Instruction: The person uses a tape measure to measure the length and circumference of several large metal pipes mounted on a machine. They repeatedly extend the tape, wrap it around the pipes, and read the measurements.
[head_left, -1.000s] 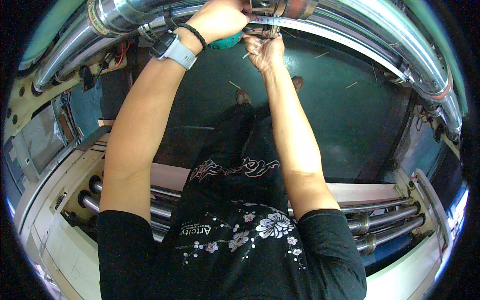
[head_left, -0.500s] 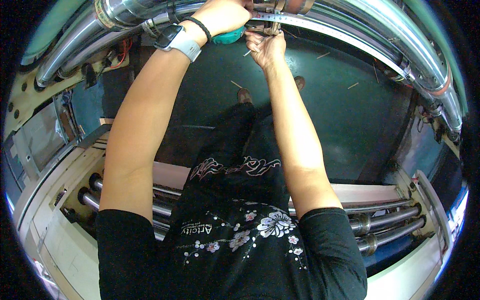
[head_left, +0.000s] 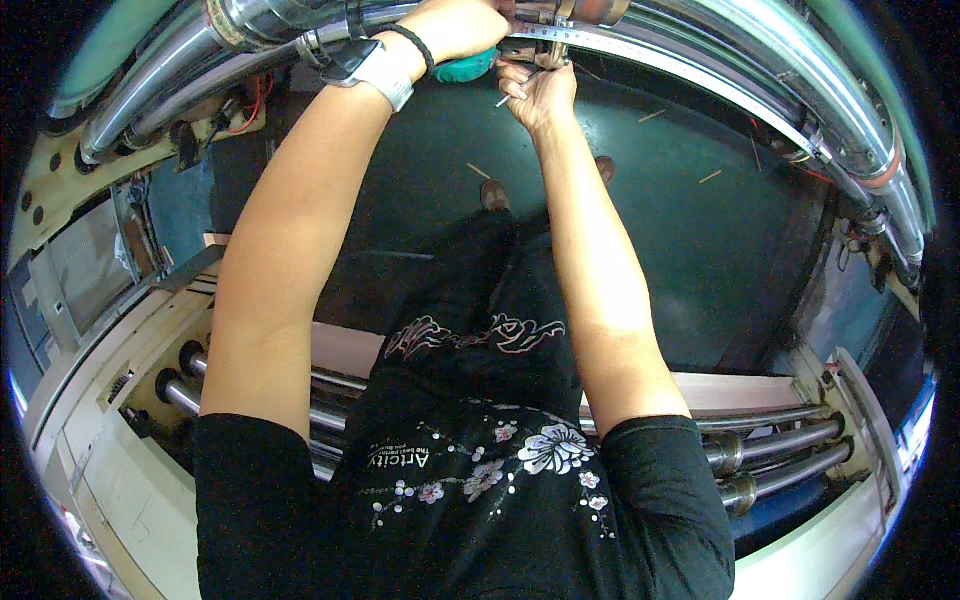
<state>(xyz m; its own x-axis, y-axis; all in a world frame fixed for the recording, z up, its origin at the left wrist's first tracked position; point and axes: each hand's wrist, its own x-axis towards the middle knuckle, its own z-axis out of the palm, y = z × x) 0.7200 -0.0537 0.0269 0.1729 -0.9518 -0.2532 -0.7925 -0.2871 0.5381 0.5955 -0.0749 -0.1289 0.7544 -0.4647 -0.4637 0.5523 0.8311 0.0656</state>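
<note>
- Two bare hands work close together at the top of the view, beneath a row of steel rollers.
- Measuring tape: its pale strip starts beside the left hand and lies alongside the rollers. Long axis runs left to right; the free stretch points right, sloping down toward the right-hand machine side, its curve in keeping with the wide lens.
- Left hand: back upward, fingers directed right, at the near end of the strip. Fingertips partly hidden; cannot tell whether they grip it.
- Teal rounded object: just below the left hand, partly covered by it. Whether it joins the strip cannot be told.
- Right hand: fingers curled around a thin pale stick, whose visible end points down and left. Thumb side reaches up to a metal bracket, near the strip.
- Left wrist: watch with pale band and dark braided cord.
- Floor: dark green, thin sticks scattered on it.
</note>
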